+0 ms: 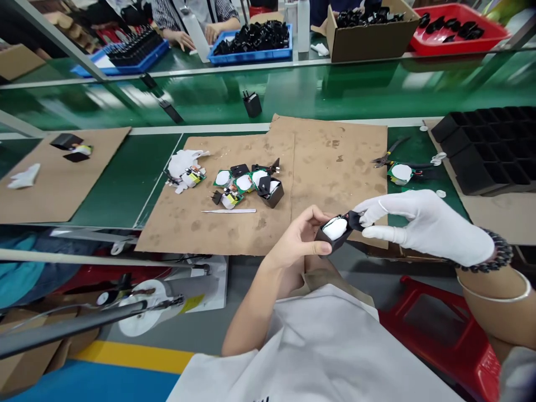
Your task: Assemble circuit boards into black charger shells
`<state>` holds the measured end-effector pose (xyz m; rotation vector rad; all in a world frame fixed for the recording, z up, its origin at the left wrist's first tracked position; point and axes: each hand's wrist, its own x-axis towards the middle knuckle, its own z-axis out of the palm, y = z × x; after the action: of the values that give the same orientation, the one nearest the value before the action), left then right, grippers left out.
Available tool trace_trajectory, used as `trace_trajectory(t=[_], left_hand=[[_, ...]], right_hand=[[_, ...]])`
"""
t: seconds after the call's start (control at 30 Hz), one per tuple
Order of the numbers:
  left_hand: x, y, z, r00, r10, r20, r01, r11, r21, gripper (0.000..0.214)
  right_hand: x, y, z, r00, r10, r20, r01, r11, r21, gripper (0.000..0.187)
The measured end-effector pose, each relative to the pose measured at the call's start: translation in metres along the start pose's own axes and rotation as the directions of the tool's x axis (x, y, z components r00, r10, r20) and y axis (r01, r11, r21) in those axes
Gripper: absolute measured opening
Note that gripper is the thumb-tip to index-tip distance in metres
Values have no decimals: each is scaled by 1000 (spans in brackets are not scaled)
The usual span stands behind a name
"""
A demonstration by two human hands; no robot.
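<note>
My bare left hand [302,237] is closed around a black power adapter case [330,239], just over the near edge of the cardboard. A white pad [335,228] shows inside its open top. In a white glove, my right hand [402,223] pinches a small black end piece [355,220] at the case's right end; whether the two parts are joined is hard to tell. Farther left on the cardboard [234,237] lie several green circuit boards [244,182] with white pads, another black case [274,192] and white tweezers [228,211].
Pliers [389,153] and a circuit board [401,173] lie on the right, beside stacked black cases [488,151]. A crumpled white glove [186,163] rests at left. Beyond, a green conveyor [201,103] carries black adapters [252,104]; a co-worker's hands [215,30] are near a blue tray [251,56].
</note>
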<state>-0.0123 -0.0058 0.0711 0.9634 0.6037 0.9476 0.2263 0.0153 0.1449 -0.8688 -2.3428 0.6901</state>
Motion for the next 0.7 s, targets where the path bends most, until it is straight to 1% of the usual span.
trace_trajectory(t=[0.13, 0.2, 0.27, 0.3, 0.37, 0.43, 0.5, 0.53, 0.6, 0.7], left_hand=[[0, -4, 7, 991, 62, -120, -54, 996, 66, 66], [-1, -6, 11, 985, 81, -155, -57, 987, 153, 70], [-4, -6, 14, 974, 133, -181, -77, 955, 286, 71], [-5, -7, 16, 964, 186, -191, -104, 922, 372, 69], [-6, -9, 20, 923, 335, -189, -179, 809, 559, 63], [-6, -13, 24, 852, 496, -167, -240, 653, 718, 61], [-3, -20, 28, 776, 612, -152, -242, 511, 825, 59], [-2, -25, 29, 746, 649, -149, -227, 457, 860, 60], [4, -35, 30, 714, 684, -147, -193, 394, 899, 66], [15, -52, 27, 703, 698, -134, -199, 375, 906, 73]], right_hand=[[-7, -2, 17, 1000, 4, -11, -6, 989, -151, 13], [-10, 0, 24, 999, 25, -27, -30, 983, -183, 13], [-11, 3, 28, 996, 60, -64, -71, 982, -173, 14], [-11, 3, 29, 992, 88, -89, -101, 984, -148, 14], [-11, 2, 29, 977, 174, -126, -184, 980, -70, 14], [-10, -4, 30, 950, 270, -156, -273, 962, 0, 15], [-9, -12, 36, 922, 327, -209, -332, 943, 12, 15], [-8, -15, 41, 909, 337, -247, -350, 937, -8, 15], [-5, -16, 52, 888, 330, -319, -375, 922, -90, 15], [-2, -7, 67, 876, 289, -385, -398, 885, -241, 14]])
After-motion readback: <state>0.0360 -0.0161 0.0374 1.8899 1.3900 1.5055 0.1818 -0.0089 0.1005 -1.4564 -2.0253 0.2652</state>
